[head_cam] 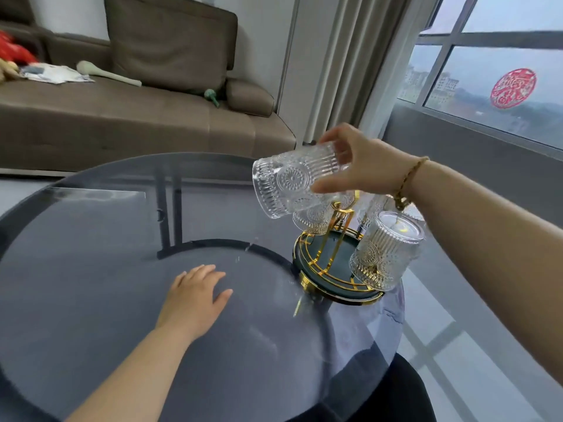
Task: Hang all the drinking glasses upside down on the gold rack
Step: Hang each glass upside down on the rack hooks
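My right hand (pixel 362 166) grips a ribbed, embossed drinking glass (pixel 289 181) by its base and holds it tilted on its side, mouth to the lower left, above the gold rack (pixel 330 260). The rack stands on a dark round tray with gold trim at the table's right edge. Several matching glasses hang upside down on it; the nearest glass (pixel 385 249) is at the front right and another glass (pixel 313 216) sits just under the held one. My left hand (pixel 198 295) rests flat on the glass tabletop, fingers spread, to the left of the rack.
The round smoked-glass table (pixel 91 284) fills the lower left, with a dark frame visible beneath it. A brown sofa (pixel 137 111) with scattered items stands behind it. A curtain and a large window (pixel 487 71) lie to the right, with floor tiles beside the table.
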A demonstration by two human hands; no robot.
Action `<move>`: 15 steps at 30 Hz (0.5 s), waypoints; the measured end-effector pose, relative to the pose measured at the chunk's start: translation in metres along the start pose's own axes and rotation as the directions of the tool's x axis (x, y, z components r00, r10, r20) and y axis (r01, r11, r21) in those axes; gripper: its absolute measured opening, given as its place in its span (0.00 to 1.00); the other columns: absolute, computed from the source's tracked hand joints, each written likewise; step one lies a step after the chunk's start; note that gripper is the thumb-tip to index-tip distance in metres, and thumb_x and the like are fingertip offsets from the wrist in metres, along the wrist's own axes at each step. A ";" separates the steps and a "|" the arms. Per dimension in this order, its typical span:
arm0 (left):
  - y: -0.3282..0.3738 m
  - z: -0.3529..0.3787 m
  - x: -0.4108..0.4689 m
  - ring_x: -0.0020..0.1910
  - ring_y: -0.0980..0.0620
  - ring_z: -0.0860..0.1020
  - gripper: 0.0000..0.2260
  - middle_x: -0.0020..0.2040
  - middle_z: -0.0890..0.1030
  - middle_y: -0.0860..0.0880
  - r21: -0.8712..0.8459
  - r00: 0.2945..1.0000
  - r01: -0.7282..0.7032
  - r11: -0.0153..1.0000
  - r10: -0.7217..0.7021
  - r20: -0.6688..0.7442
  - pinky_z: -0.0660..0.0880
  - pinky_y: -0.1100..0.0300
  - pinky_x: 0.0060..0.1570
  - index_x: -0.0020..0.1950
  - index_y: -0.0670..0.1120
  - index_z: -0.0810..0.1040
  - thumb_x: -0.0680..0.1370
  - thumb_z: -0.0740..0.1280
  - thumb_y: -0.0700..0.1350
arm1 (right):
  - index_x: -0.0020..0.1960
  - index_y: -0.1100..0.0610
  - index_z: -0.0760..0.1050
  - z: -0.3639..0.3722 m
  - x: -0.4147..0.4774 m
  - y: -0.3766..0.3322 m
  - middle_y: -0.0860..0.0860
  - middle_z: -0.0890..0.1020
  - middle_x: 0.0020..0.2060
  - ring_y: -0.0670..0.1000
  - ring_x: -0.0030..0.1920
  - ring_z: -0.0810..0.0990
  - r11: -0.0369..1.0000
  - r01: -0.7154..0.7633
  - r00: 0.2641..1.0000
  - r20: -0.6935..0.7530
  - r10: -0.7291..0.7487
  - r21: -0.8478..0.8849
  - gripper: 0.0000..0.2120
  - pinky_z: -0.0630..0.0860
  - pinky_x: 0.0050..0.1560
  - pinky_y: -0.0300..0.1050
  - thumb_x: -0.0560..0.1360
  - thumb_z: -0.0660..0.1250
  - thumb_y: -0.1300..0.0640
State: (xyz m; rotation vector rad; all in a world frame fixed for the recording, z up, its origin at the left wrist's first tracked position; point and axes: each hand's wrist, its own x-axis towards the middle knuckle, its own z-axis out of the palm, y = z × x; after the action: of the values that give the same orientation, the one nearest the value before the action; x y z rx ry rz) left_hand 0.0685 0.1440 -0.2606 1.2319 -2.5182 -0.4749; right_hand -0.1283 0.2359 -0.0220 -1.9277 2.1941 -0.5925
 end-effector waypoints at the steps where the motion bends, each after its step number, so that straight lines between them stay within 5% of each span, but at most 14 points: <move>1: 0.000 0.000 0.000 0.72 0.52 0.56 0.20 0.73 0.61 0.50 0.006 1.000 0.000 1.000 0.000 0.004 0.49 0.55 0.72 0.68 0.50 0.62 0.78 0.54 0.54 | 0.60 0.52 0.62 -0.008 -0.003 0.001 0.48 0.72 0.50 0.43 0.44 0.74 1.000 -0.009 1.000 -0.001 0.009 0.016 0.36 0.70 0.44 0.35 0.57 0.72 0.44; 5: 0.003 -0.001 -0.002 0.73 0.52 0.55 0.20 0.73 0.61 0.50 0.027 1.000 -0.002 1.000 0.002 0.010 0.49 0.54 0.72 0.68 0.50 0.62 0.78 0.53 0.54 | 0.54 0.48 0.62 -0.034 -0.012 0.005 0.44 0.71 0.46 0.44 0.45 0.73 0.999 -0.037 0.999 -0.026 0.036 -0.013 0.40 0.69 0.45 0.35 0.46 0.67 0.37; 10: 0.004 -0.002 -0.003 0.73 0.52 0.55 0.20 0.73 0.61 0.50 0.030 1.000 -0.001 1.000 0.001 0.013 0.49 0.54 0.72 0.69 0.50 0.62 0.78 0.53 0.54 | 0.61 0.52 0.64 -0.042 -0.015 0.022 0.49 0.70 0.53 0.50 0.51 0.72 0.995 -0.064 0.997 -0.048 0.060 -0.079 0.33 0.69 0.53 0.44 0.60 0.73 0.49; 15: 0.005 -0.002 -0.004 0.73 0.52 0.55 0.19 0.73 0.61 0.50 0.028 1.000 0.001 1.000 -0.002 0.013 0.49 0.55 0.72 0.69 0.50 0.62 0.78 0.53 0.53 | 0.60 0.51 0.65 -0.053 -0.016 0.030 0.49 0.70 0.52 0.49 0.50 0.71 0.993 -0.069 0.994 -0.094 0.060 -0.096 0.31 0.68 0.53 0.45 0.61 0.73 0.50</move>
State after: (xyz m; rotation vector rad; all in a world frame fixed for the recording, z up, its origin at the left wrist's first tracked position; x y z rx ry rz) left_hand 0.0674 0.1498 -0.2574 1.2447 -2.5434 -0.4508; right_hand -0.1725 0.2640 0.0120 -1.9038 2.3740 -0.5823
